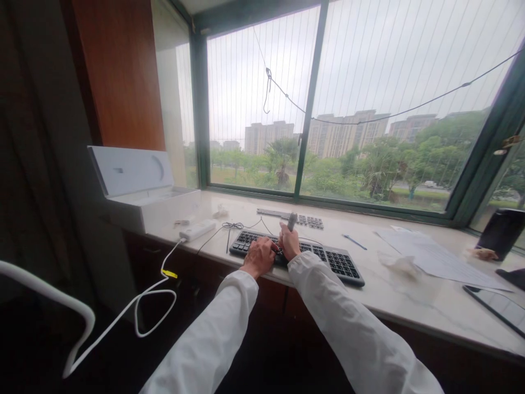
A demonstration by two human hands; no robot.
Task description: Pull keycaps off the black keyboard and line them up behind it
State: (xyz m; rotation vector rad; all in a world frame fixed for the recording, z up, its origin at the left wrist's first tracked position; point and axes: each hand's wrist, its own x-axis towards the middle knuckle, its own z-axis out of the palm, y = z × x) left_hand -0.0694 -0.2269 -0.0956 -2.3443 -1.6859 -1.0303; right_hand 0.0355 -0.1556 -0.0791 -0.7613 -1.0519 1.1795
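Two white sleeves are seen reaching forward from the near edge of the view to a black keyboard (297,256), which lies on the pale stone worktop (410,301) close to its front edge, angled so that its right end sits nearer that edge. The left hand (259,256) is laid flat on the keys left of the middle, fingers curled down and together on the keyboard. The right hand (289,241) is closed around a slim grey tool (291,220) held upright, its tip pointing down at the keys just beside the left hand — what the tip touches cannot be told. The keyboard is a low, dark slab with small black keys; a thin black cable (233,225) runs from its left end. To the left, a white power adapter (197,230) rests at the front edge, its white cord (151,290) hanging off into a loop below. At the left end of the worktop an open white box (143,191) stands with its lid raised. To the right, bare stone lies between the keyboard and a crumpled tissue (400,264), a sheet of paper (435,254) and a blue pen (355,242). Further back, near the window frame, a strip of loose keycaps (299,218) is laid out — well apart from the hands.
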